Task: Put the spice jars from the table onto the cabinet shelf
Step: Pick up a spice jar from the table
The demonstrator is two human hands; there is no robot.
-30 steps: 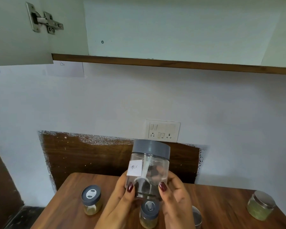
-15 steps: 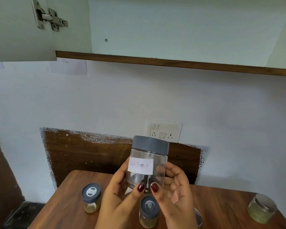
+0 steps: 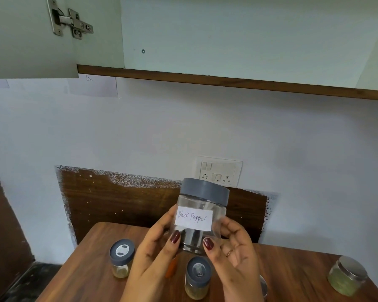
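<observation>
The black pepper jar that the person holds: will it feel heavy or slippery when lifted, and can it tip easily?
Probably light: through the clear wall, most of the jar looks empty. Perhaps a little slippery, because the wall is smooth and glossy. It is squat with a wide base, so it should stand steady and not tip easily.

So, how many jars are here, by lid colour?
Grey lid: 3 (Black Pepper jar held by left hand and right hand; left small jar; middle small jar)
Silver lid: 1 (right jar)
Total: 4
A hidden edge behind the right hand is uncounted.
</observation>
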